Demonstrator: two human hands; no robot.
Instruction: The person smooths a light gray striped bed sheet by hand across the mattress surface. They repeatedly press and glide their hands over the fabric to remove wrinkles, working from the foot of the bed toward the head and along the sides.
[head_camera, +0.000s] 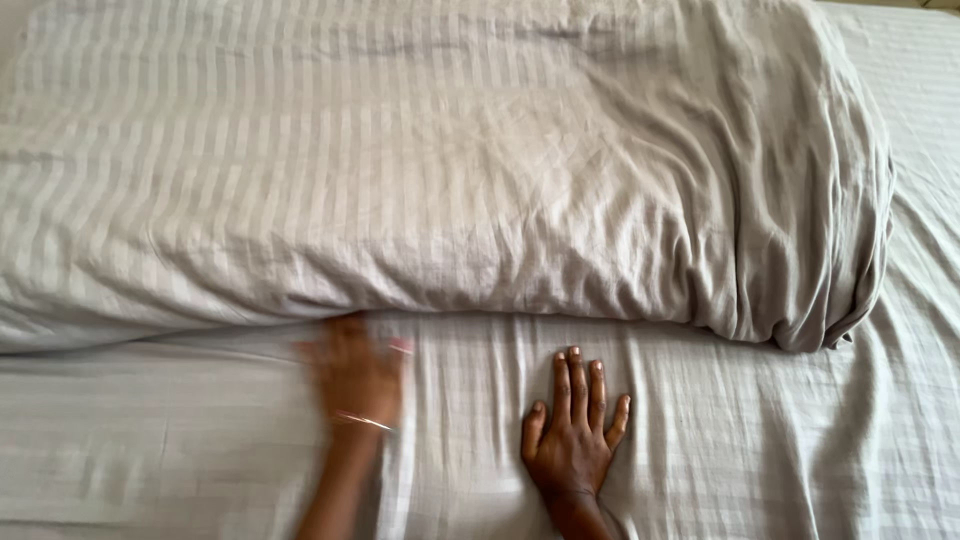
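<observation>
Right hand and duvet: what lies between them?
Head view: only bare striped sheet lies between the flat right hand and the duvet edge.

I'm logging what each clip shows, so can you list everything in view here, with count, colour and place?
duvet: one, pale grey with faint stripes, bulky and creased, across the upper part of the bed.
bed sheet: one, pale grey striped, wrinkled, covering the mattress below and to the right of the duvet.
bangle: one, thin and light-coloured, on the left wrist.
left hand: one, blurred, on the sheet at the duvet's lower edge; grip cannot be told.
right hand: one, flat on the sheet, fingers spread, holding nothing.
</observation>
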